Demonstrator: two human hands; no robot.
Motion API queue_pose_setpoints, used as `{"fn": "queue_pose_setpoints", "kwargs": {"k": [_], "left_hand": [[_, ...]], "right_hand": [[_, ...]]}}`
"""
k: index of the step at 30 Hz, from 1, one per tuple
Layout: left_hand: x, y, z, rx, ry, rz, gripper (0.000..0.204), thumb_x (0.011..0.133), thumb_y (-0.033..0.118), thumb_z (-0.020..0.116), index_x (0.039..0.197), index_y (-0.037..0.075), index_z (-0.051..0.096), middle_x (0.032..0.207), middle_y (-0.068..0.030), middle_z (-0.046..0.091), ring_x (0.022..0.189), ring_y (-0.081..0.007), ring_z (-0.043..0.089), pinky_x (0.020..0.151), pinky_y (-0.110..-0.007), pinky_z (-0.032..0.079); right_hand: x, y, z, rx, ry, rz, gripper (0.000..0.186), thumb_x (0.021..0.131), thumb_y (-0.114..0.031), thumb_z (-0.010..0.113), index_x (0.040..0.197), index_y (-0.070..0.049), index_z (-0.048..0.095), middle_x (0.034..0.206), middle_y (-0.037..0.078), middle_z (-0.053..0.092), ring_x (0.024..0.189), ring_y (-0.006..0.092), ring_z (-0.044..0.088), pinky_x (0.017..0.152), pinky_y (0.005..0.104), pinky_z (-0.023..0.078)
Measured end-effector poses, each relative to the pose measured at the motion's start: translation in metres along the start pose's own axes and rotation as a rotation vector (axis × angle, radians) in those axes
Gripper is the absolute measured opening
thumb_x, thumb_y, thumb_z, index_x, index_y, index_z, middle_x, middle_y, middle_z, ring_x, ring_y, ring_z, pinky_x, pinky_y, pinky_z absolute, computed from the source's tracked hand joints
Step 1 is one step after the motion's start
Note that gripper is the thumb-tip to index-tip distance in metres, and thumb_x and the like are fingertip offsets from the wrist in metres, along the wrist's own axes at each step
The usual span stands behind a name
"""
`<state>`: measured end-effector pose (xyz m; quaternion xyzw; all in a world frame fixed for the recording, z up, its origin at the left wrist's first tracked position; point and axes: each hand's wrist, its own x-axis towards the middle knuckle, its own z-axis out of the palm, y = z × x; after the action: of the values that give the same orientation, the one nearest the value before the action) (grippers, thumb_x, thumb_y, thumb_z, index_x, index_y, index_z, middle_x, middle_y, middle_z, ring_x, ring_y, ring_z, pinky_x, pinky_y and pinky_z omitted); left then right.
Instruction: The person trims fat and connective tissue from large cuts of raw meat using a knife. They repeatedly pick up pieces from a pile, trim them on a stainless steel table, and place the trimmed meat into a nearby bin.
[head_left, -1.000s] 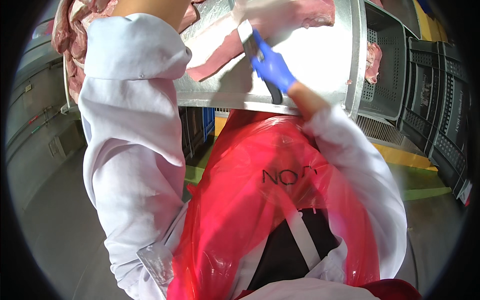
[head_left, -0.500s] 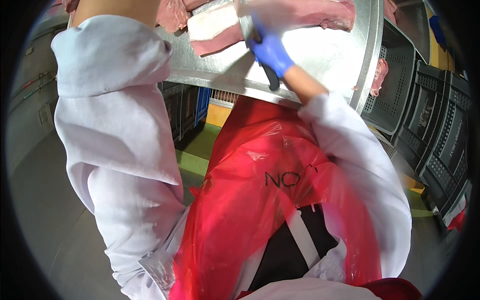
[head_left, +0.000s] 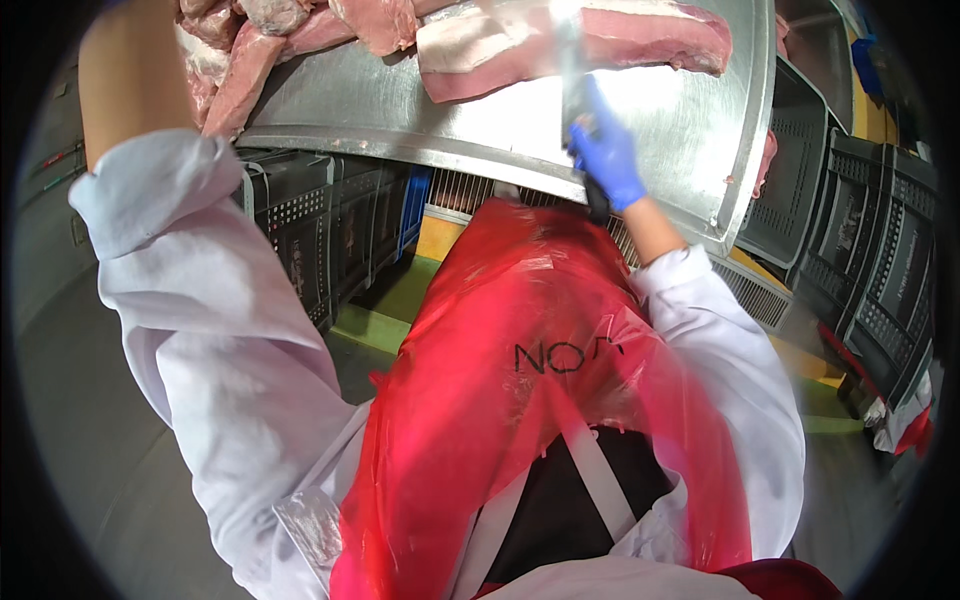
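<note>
My right hand (head_left: pixel 607 152), in a blue glove, is closed on a knife with a black handle (head_left: pixel 598 205); its blurred blade (head_left: pixel 568 55) points up across a long strip of pink meat with white fat (head_left: pixel 660 40) on a metal worktable (head_left: pixel 400 142). My left forearm (head_left: pixel 128 90) runs out past the top edge at the upper left, so that hand is out of sight. More meat pieces (head_left: pixel 238 95) are heaped beside it at the back left of the table.
Dark perforated crates (head_left: pixel 880 250) stand at the right, one (head_left: pixel 785 190) with a bit of meat by the table's edge. More crates (head_left: pixel 295 240) are under the table, above a green strip (head_left: pixel 370 330) on the floor. A red plastic apron covers my front.
My right hand and the knife have moved rightward in view, along with the long strip. My left forearm has shifted left, and more of the heaped meat shows.
</note>
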<state>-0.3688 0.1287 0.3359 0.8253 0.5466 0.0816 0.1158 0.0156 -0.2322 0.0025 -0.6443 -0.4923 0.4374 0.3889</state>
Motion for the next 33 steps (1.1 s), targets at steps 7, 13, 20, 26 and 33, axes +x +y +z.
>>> {"fn": "queue_pose_setpoints", "kwargs": {"k": [7, 13, 20, 26, 33], "left_hand": [[-0.055, -0.01, 0.249, -0.087, 0.094, 0.318, 0.068, 0.085, 0.027, 0.08, 0.14, 0.0, 0.051, 0.126, -0.0173, 0.064, 0.119, -0.0277, 0.061, 0.1, -0.037, 0.05], [-0.12, 0.13, 0.378, 0.114, 0.104, 0.242, 0.054, 0.093, 0.036, 0.067, 0.137, 0.009, 0.052, 0.13, -0.0184, 0.057, 0.115, -0.0397, 0.06, 0.088, -0.047, 0.051], [-0.141, 0.119, 0.353, -0.152, -0.094, 0.128, 0.029, 0.095, 0.024, 0.063, 0.12, 0.008, 0.059, 0.109, -0.0182, 0.067, 0.096, -0.0407, 0.067, 0.08, -0.048, 0.054], [-0.148, 0.122, 0.331, -0.194, -0.005, 0.161, 0.02, 0.092, 0.012, 0.064, 0.11, 0.006, 0.059, 0.098, -0.0191, 0.07, 0.089, -0.0413, 0.068, 0.077, -0.047, 0.053], [-0.143, 0.156, 0.306, -0.218, 0.016, 0.216, 0.017, 0.091, 0.012, 0.065, 0.106, 0.007, 0.059, 0.093, -0.018, 0.069, 0.087, -0.0405, 0.068, 0.073, -0.047, 0.053]], "right_hand": [[0.124, 0.024, -0.066, -0.034, 0.197, -0.074, 0.071, 0.095, -0.017, 0.061, 0.159, -0.024, 0.033, 0.098, 0.012, 0.071, 0.078, 0.0166, 0.068, 0.071, 0.0317, 0.056], [0.152, 0.028, -0.081, -0.071, 0.214, -0.145, 0.063, 0.096, -0.016, 0.055, 0.157, -0.014, 0.038, 0.1, 0.012, 0.07, 0.077, 0.0155, 0.064, 0.069, 0.031, 0.054], [0.126, -0.018, -0.047, -0.183, -0.122, -0.185, 0.066, 0.095, -0.014, 0.056, 0.158, -0.02, 0.036, 0.097, 0.017, 0.071, 0.082, 0.0214, 0.069, 0.077, 0.0364, 0.057], [0.059, 0.025, -0.069, -0.171, -0.286, -0.205, 0.073, 0.092, -0.019, 0.063, 0.158, -0.033, 0.035, 0.108, 0.023, 0.071, 0.096, 0.0319, 0.07, 0.093, 0.0407, 0.054], [0.102, 0.002, -0.041, -0.168, -0.286, -0.179, 0.072, 0.094, -0.028, 0.057, 0.16, -0.035, 0.028, 0.107, 0.026, 0.071, 0.093, 0.0382, 0.07, 0.091, 0.0442, 0.054]]}}
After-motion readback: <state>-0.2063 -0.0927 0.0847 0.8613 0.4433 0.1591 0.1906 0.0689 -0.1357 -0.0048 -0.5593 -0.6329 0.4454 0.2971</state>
